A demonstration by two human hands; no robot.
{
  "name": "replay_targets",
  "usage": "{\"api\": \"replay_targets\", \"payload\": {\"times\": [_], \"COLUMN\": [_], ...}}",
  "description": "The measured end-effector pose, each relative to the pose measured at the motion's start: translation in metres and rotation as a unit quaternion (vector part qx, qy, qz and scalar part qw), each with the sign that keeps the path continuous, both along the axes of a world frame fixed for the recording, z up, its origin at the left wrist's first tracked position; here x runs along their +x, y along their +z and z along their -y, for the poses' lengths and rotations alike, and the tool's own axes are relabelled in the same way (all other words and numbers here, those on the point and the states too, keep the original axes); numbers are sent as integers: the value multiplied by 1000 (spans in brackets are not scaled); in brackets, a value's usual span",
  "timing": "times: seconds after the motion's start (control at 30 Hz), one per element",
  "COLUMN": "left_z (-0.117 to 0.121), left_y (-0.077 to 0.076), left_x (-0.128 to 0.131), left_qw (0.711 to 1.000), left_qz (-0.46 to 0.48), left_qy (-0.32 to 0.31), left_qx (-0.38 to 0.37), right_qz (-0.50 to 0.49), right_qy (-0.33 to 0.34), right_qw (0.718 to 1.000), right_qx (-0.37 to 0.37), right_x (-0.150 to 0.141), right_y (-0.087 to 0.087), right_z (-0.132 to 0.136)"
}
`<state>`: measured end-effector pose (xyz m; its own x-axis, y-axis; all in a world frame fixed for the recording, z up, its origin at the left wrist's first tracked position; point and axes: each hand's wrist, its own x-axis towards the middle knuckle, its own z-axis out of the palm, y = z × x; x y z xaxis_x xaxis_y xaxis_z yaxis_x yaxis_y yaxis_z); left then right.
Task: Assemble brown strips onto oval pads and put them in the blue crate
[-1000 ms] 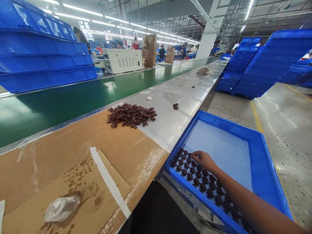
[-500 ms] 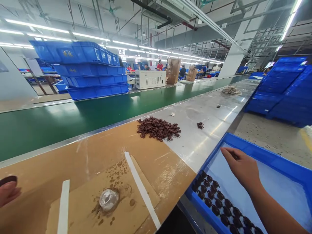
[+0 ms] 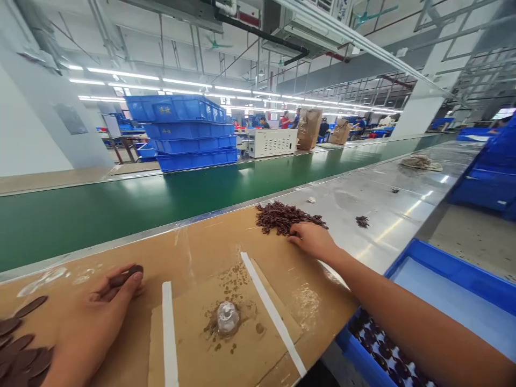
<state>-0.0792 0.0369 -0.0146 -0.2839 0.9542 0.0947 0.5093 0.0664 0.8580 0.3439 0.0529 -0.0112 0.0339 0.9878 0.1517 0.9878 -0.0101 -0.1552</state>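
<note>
My left hand rests on the brown cardboard sheet and pinches a flat dark brown disc between thumb and fingers. Several more brown discs lie at the far left by my wrist. My right hand reaches across the cardboard, fingers curled on the near edge of a heap of small brown parts. What those fingers hold, if anything, is hidden. A blue tray at lower right carries rows of dark round pieces on white paper.
A small clear plastic cap sits on a stained cardboard piece edged with white tape strips. Behind runs a green conveyor belt, with stacked blue crates and a white machine beyond. People work far off. Small brown clumps dot the steel bench.
My right hand left the blue tray and moved left to the heap of brown parts. My view swung left, bringing my left hand with its disc fully into sight.
</note>
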Motion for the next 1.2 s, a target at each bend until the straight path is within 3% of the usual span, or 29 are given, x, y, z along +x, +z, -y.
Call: {"api": "replay_targets", "payload": {"times": [0.13,0.3,0.37,0.4,0.5,0.67,0.8,0.9,1.1,1.2], "left_z": [8,3,4,4,7,10,9,7,8,8], "left_y": [10,-3,-5,-5,-2,2,5,5,5,5], "left_x": [19,18,17,17,17,17,21,23,23,22], "left_qw": [985,973,974,975,980,985,974,980,988,988], "left_qz": [171,219,215,211,186,156,216,188,137,137], "left_qy": [-17,-49,-54,-56,-59,-67,-70,-58,-52,-62], "left_qx": [19,50,48,46,37,13,19,28,43,29], "right_qz": [3,-77,-178,-245,-437,-521,-470,-457,-294,-261], "right_qy": [38,28,37,51,133,274,323,329,386,415], "right_qw": [999,996,983,968,889,807,818,819,863,861], "right_qx": [-11,30,24,16,-11,-56,-76,-108,-142,-134], "right_x": [3,-3,-17,-27,-64,-113,-121,-117,-113,-113], "right_y": [10,32,43,49,67,74,59,51,55,57], "right_z": [4,1,-3,-4,-5,4,19,29,37,38]}}
